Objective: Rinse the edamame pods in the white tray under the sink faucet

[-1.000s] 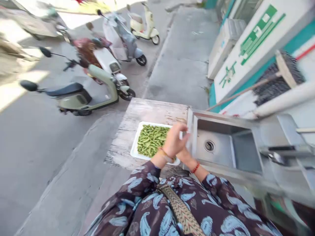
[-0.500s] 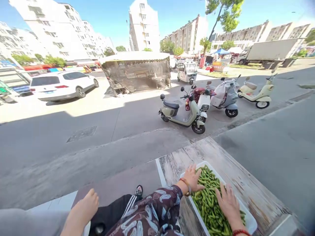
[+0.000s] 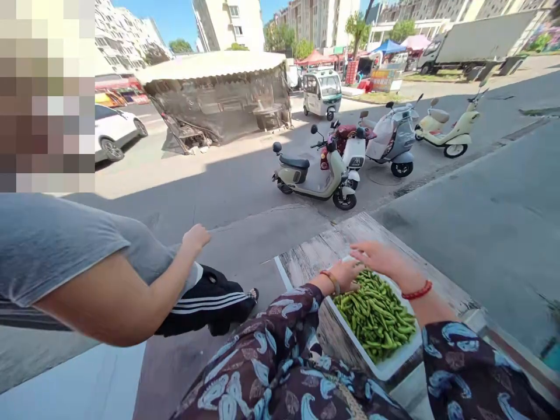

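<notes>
White tray (image 3: 389,366) of green pods (image 3: 375,315) sits on the weathered table (image 3: 315,256), at 5 o'clock in view. Left hand (image 3: 345,274) rests fingers-down on the heap; right hand (image 3: 380,256) hovers spread, holding nothing. Judged early: no sorted or shelled portion visible.

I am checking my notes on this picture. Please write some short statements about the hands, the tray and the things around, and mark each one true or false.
1. The white tray holds green pods. True.
2. The tray rests on a worn wooden table. True.
3. The left hand is at the far end of the pods. True.
4. The right hand holds a knife. False: it is spread open above the pods and holds nothing.
5. The other person's arm reaches into the tray. False: it stays to the left, apart from the tray.
6. The tray is empty. False: it is full of pods.
</notes>
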`<state>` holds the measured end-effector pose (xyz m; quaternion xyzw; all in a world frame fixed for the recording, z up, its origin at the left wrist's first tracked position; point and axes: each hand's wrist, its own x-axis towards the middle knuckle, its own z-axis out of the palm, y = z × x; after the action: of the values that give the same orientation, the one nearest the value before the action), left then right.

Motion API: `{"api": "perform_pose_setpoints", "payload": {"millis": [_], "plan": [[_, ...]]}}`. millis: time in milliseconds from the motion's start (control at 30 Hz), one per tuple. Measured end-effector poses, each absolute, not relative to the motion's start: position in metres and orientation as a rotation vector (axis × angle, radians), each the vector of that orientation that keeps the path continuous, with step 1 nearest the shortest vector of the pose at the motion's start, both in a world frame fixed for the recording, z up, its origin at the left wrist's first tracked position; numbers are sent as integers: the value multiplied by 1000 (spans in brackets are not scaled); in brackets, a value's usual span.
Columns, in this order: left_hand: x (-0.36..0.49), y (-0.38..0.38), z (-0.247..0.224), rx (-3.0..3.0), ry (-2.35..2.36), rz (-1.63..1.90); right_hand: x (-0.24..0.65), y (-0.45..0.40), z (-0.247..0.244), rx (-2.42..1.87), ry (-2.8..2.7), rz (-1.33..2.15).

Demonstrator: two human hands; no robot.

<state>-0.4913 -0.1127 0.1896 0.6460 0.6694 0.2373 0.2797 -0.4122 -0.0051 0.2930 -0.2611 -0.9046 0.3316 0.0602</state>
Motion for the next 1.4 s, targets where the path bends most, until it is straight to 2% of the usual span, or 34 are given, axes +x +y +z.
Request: {"api": "perform_pose_setpoints", "payload": {"millis": [100,200,333,500,800,933,1033,1133,1300,1400], "plan": [[-506,-100,174,1666,1602,589,-413,44,290,-835,-2669,1041],[-519,-100,121,1589,1805,588,-392,74,231,-663,-2574,937],[-521,-124,74,1595,1967,380,-368,40,148,-885,-2847,831],[-498,-140,59,1758,1895,214,-346,-23,91,-709,-3150,687],[-486,-164,62,1781,1846,29,-315,-2,93,-1152,-3218,516],[-489,-175,57,1785,1809,112,-314,-51,98,-1092,-3143,470],[-496,-176,48,1746,1820,302,-304,-72,104,-1026,-3020,553],[-511,-162,36,1612,1898,605,-270,-66,110,-1203,-2663,669],[-530,-105,29,1067,1892,908,-189,-65,98,-1865,-1666,847],[-530,-72,33,703,1813,1010,-176,-82,83,-1937,-1445,1035]]}}
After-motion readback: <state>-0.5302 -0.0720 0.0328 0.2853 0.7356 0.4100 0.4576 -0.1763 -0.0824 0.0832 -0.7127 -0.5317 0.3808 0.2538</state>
